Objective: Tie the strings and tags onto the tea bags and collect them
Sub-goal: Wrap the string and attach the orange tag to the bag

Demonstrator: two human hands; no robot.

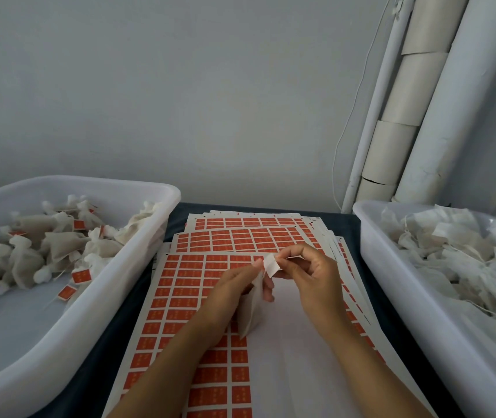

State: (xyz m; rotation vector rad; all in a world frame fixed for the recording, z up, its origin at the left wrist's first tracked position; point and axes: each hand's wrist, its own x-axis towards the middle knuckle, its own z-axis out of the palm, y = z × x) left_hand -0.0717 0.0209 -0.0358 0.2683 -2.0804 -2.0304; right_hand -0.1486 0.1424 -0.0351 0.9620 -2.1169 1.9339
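My left hand (234, 289) grips a beige tea bag (251, 312) that hangs below its fingers, over the sticker sheets. My right hand (310, 276) pinches a small white tag (271, 264) right beside the left fingertips; the tag shows its pale side. Sheets of red tag stickers (186, 285) lie stacked under both hands, the top sheet partly stripped to white on its right half. The left white tub (138, 267) holds tea bags with red tags attached (81, 276). The right white tub (391, 267) holds a heap of untagged white bags (457, 251).
A dark tabletop (177, 218) shows between the tubs and sheets. Behind stands a grey wall, with pale pipes (403, 122) and a thin white cable (352, 116) at the back right. The two tubs flank the sheets closely on both sides.
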